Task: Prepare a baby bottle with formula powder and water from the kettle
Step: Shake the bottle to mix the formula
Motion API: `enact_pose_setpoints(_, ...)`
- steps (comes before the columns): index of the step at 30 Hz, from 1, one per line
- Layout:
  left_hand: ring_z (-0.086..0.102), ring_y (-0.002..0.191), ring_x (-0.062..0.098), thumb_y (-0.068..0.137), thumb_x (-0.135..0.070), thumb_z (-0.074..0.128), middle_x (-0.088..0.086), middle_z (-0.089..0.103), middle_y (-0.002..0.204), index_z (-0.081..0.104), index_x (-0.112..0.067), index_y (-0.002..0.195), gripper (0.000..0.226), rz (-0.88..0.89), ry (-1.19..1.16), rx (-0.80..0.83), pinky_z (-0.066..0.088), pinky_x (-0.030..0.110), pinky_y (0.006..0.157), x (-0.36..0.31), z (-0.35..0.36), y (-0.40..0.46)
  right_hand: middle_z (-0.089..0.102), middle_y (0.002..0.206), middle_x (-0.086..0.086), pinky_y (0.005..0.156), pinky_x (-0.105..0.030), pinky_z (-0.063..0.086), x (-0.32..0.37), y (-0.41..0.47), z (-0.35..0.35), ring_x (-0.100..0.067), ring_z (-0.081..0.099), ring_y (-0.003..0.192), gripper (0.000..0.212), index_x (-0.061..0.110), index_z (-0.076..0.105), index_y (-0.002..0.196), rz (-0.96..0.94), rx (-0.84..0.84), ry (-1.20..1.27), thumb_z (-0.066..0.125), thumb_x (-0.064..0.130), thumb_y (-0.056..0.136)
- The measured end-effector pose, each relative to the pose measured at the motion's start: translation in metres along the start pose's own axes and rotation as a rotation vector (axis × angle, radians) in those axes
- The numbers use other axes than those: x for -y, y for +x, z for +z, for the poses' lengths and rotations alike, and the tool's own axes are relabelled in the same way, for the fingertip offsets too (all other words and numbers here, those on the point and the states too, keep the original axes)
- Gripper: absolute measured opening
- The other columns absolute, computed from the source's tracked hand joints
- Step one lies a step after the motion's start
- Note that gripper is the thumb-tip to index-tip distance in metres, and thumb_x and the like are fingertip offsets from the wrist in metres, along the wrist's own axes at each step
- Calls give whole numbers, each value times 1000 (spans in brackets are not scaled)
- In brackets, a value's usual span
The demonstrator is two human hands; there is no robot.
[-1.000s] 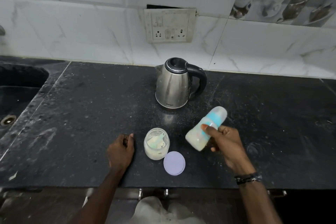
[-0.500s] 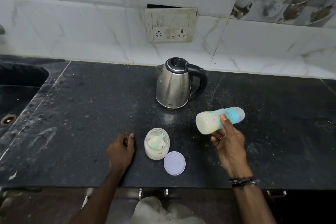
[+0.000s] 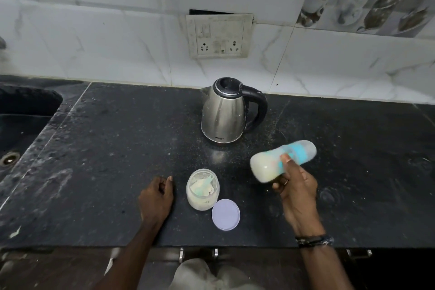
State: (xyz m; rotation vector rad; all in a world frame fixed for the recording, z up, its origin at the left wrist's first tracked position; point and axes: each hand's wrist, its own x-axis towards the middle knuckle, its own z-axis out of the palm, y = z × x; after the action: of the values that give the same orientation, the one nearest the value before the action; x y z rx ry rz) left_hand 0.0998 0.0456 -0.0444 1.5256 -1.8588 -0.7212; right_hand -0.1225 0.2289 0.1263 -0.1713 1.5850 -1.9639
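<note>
Above counter, right hand [image 3: 297, 192] grips near-horizontal bottle [image 3: 282, 160].

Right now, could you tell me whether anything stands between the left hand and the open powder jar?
Nothing visible does. The left hand rests on the counter just left of the powder jar, with only bare counter between them.

Tilted bottle [image 3: 281, 163] in right hand [image 3: 297, 192]

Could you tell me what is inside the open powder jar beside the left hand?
The powder jar holds pale formula powder with a light green scoop resting in it. How deep the scoop's bowl sits is hidden by powder. Its lid lies beside it.
</note>
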Motion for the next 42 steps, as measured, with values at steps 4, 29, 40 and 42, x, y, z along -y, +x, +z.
enact_pose_setpoints(4, 59, 52, 24, 96, -32, 65, 1, 60, 54, 61, -16, 70, 31, -2, 22, -8, 42, 34, 54, 0, 0, 0, 75, 75, -8, 42, -19, 42, -3, 1, -3, -10, 60, 54, 18, 5, 73, 92, 38, 127, -223, 73, 20, 83)
enact_pose_setpoints(29, 59, 52, 23, 97, -36, 62, -1, 59, 54, 59, -17, 71, 32, -8, 14, -1, 47, 36, 54, 2, 1, 1, 74, 77, -8, 42, -18, 41, -2, 2, -1, -12, 58, 58, 29, 5, 72, 92, 72, 80, -129, 73, 30, 76)
enact_pose_setpoints(40, 57, 51, 20, 96, -36, 62, -2, 58, 53, 60, -17, 71, 32, -12, 29, -6, 42, 32, 53, 1, 1, 0, 71, 79, -2, 41, -15, 41, -1, 6, -8, -7, 57, 57, 25, 14, 70, 92, 75, -43, 110, 74, 35, 78)
enact_pose_setpoints(42, 57, 52, 21, 96, -36, 63, -1, 59, 54, 61, -17, 71, 32, -16, 43, -8, 39, 31, 54, 1, 0, -1, 71, 79, -5, 41, -16, 40, -2, 4, -9, -9, 57, 57, 19, 13, 70, 90, 121, -22, 51, 70, 31, 84)
